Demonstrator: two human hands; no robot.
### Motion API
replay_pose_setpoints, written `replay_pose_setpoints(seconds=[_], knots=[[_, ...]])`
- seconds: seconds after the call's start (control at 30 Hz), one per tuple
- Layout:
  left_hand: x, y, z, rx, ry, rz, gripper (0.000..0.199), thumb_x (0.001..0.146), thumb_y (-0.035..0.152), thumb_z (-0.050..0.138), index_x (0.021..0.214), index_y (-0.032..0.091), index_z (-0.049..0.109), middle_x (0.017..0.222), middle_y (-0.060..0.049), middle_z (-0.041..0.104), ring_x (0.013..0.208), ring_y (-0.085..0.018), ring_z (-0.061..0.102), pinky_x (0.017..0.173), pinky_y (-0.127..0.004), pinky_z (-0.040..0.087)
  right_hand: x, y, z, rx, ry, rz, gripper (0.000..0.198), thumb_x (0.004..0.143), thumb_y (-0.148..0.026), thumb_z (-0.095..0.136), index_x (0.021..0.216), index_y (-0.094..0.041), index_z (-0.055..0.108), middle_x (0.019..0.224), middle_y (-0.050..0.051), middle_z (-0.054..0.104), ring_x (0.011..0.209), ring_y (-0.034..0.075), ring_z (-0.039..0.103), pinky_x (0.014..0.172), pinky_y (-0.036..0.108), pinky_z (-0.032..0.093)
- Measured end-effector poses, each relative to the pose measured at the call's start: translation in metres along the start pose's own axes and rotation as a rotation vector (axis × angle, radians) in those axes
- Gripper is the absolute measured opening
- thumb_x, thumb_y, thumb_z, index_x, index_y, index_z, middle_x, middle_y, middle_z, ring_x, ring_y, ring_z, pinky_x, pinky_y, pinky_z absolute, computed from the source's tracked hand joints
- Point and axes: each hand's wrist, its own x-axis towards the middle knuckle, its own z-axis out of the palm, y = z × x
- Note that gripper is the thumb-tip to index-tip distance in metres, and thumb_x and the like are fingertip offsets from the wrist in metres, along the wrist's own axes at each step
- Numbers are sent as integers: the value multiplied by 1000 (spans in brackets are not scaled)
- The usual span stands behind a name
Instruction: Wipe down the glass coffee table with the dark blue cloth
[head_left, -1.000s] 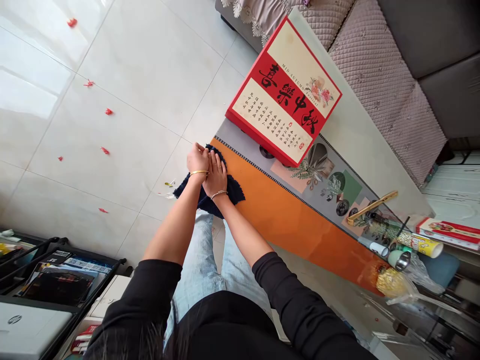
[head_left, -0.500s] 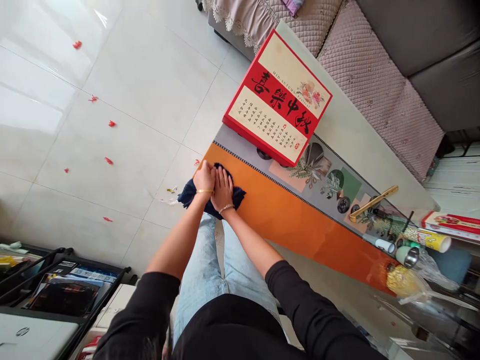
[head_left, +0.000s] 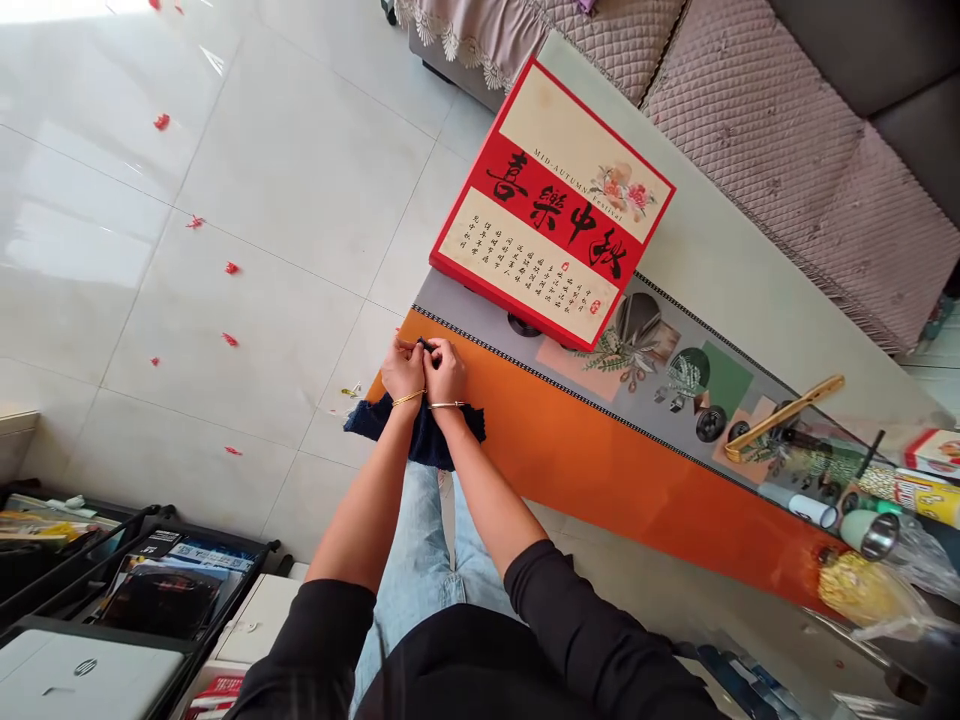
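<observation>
A dark navy cloth [head_left: 429, 440] lies at the left end of the orange table top [head_left: 555, 440], partly hanging over the front edge. My left hand [head_left: 403, 372], with a gold bracelet, pinches the far edge of the cloth. Close beside it, my right hand [head_left: 444, 375], wearing a silver bangle, grips the same edge with curled fingers. Both wrists cover part of the cloth. Just beyond my hands, a large red and cream gift box [head_left: 555, 205] rests on the grey patterned runner [head_left: 487, 310].
A wooden stick-like tool [head_left: 784, 418], a pale green cup [head_left: 870, 533] and a bag of yellow food [head_left: 855, 588] are toward the table's right end. A quilted sofa [head_left: 757, 110] stands behind. Red scraps [head_left: 231, 268] dot the tiled floor; a white HP printer [head_left: 86, 670] sits lower left.
My right hand has gone from lying flat on the cloth to curled fingers gripping its edge. My hands now sit side by side at the cloth's far edge. The view has shifted slightly.
</observation>
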Motion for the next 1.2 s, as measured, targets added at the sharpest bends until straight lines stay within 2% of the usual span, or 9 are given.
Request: replay_pose_setpoints(seconds=[0.13,0.3,0.4,0.57,0.63,0.8,0.9,1.03,1.2], knots=[[14,15,7,-36,41,-13,15,86,38,61,80,25,58,75,-1,72,75,-20,68,69,-28,46,27,-6,1,25,-13,82,13,90,-25,62,77,-22,64,79,-2,69,72,14,62,72,24,47],[43,37,13,-83,69,20,13,85,33,62,79,23,56,76,-2,72,77,-19,68,74,-27,48,66,-12,10,76,18,74,14,87,-18,62,73,-21,65,77,-1,68,71,14,63,75,25,48],[39,34,12,-94,70,23,14,84,33,62,77,23,55,77,-2,72,79,-18,69,75,-27,48,60,-10,8,79,40,40,15,87,-18,63,72,-20,65,78,-1,66,68,13,60,73,24,48],[4,12,9,-106,65,-13,16,84,33,61,75,23,53,74,-2,70,74,-18,68,72,-26,48,21,2,-4,132,-15,45,15,87,-16,64,72,-18,65,76,-1,63,63,11,57,67,21,47],[8,15,9,-86,76,-4,17,85,34,60,74,23,52,70,-1,69,71,-17,67,71,-26,48,27,1,-1,162,-17,52,14,86,-15,66,72,-18,66,76,-1,64,64,11,58,67,21,47],[45,38,11,-71,118,45,16,84,32,61,75,23,52,69,0,69,69,-16,67,70,-25,48,70,-11,11,170,1,56,14,85,-15,66,71,-19,66,74,-2,65,68,12,60,74,23,48],[34,29,12,-92,84,13,16,85,33,61,75,23,52,67,0,68,66,-16,67,68,-25,49,57,-6,5,196,-24,65,15,86,-17,65,71,-18,66,74,-1,66,67,12,61,73,23,50],[9,11,13,-151,40,-15,16,85,34,60,76,23,52,66,0,68,61,-16,66,64,-25,50,28,5,-3,283,-47,120,14,87,-18,63,74,-17,67,79,0,68,62,11,61,64,21,51],[39,32,17,-128,72,54,16,84,32,60,75,23,51,64,2,66,60,-15,65,64,-24,48,64,-4,8,221,6,90,13,86,-18,64,74,-19,68,78,-1,69,65,11,62,72,23,52]])
